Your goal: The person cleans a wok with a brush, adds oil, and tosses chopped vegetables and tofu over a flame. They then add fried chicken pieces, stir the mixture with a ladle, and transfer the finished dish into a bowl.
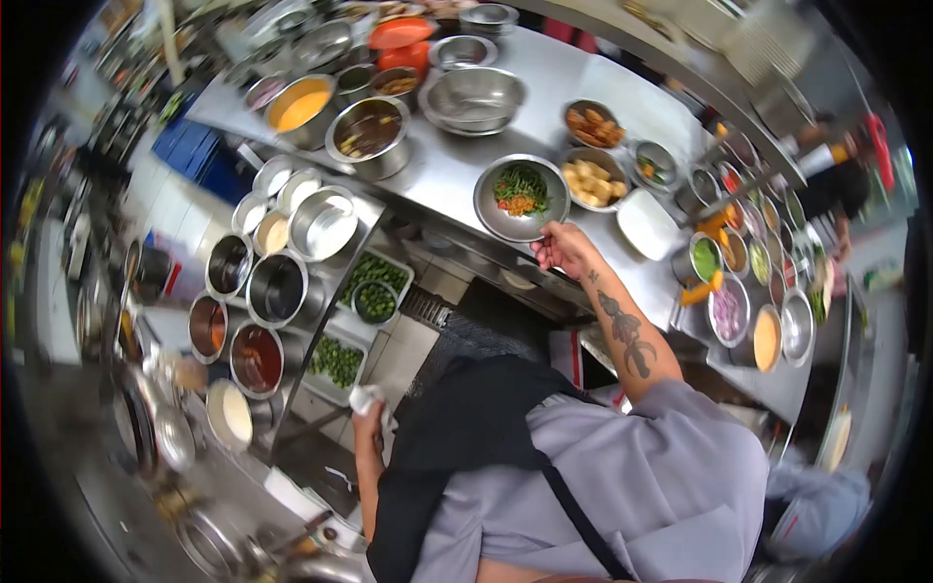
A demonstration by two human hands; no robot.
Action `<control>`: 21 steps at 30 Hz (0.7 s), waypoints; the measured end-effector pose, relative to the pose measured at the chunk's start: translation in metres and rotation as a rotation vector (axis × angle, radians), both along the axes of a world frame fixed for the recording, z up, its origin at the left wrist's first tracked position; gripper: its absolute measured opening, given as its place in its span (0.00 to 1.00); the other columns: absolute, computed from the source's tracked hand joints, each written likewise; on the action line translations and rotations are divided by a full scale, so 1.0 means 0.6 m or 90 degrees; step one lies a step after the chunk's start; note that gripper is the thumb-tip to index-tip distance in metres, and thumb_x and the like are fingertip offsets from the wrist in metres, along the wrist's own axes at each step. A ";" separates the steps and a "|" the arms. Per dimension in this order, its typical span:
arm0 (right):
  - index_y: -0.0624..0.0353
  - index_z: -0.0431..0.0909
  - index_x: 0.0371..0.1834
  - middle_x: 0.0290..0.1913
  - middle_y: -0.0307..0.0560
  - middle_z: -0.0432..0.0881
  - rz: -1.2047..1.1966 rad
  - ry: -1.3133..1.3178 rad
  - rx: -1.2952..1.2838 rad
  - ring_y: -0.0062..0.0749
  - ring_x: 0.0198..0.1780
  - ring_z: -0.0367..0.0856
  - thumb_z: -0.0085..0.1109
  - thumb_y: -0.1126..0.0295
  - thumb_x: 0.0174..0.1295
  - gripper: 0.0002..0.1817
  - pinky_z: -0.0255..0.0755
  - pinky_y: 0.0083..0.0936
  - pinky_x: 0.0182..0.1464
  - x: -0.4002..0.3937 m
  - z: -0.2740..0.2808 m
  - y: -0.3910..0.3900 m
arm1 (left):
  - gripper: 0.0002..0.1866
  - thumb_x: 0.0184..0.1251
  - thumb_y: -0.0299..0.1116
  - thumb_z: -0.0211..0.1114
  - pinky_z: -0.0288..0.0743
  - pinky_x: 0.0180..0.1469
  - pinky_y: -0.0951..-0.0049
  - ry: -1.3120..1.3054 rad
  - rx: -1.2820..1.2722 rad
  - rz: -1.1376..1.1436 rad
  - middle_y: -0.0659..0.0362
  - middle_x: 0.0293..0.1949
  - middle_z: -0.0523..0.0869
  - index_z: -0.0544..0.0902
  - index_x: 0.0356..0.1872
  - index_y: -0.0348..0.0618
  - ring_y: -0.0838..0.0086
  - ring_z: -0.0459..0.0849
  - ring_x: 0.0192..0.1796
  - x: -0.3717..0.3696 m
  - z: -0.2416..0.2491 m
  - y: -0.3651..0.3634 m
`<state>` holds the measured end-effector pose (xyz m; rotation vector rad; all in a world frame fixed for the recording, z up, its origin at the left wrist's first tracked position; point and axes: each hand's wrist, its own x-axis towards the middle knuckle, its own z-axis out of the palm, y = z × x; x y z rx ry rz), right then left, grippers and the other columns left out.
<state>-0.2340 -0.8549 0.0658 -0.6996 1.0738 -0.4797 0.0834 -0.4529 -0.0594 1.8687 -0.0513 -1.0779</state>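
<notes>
Head view looks down on a steel bowl [521, 199] standing on the steel surface [449, 170], with the right hand [564, 248] at its near rim, fingers closed on the edge, so that grip holds the bowl. To move it well, I'd judge the hand should keep the rim level and slide or lift slowly, since the contents sit loose. The bowl is round, shiny and shallow, and carries a heap of chopped green herbs with orange shreds in the middle. Just beside the bowl, away from the person, is a dish of pale yellow chunks [593, 182]; farther beyond the bowl stands a big empty bowl [472, 99]. Well apart from the bowl, low near the apron, the left hand [367, 416] is closed round a white cloth [371, 396].
</notes>
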 end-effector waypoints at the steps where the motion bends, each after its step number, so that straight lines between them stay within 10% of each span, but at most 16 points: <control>1: 0.65 0.69 0.34 0.25 0.48 0.78 0.034 0.017 -0.007 0.31 0.18 0.75 0.43 0.69 0.62 0.10 0.72 0.28 0.18 0.035 -0.006 0.002 | 0.17 0.53 0.28 0.68 0.75 0.38 0.71 0.080 -0.038 0.041 0.61 0.36 0.82 0.79 0.46 0.41 0.73 0.81 0.36 0.010 -0.042 0.009; 12: 0.70 0.70 0.33 0.20 0.51 0.77 0.597 0.007 -0.045 0.33 0.15 0.75 0.50 0.72 0.58 0.10 0.71 0.28 0.15 0.445 -0.048 0.194 | 0.15 0.53 0.32 0.70 0.75 0.37 0.74 0.025 -0.163 0.316 0.63 0.34 0.83 0.81 0.43 0.43 0.77 0.81 0.35 -0.118 0.087 0.175; 21: 0.67 0.75 0.30 0.19 0.46 0.78 1.146 -0.222 -0.416 0.26 0.14 0.73 0.49 0.64 0.62 0.14 0.66 0.22 0.16 0.723 0.065 0.769 | 0.22 0.53 0.29 0.70 0.77 0.40 0.73 -0.035 -0.327 0.818 0.61 0.38 0.83 0.76 0.51 0.42 0.74 0.82 0.39 -0.318 0.125 0.412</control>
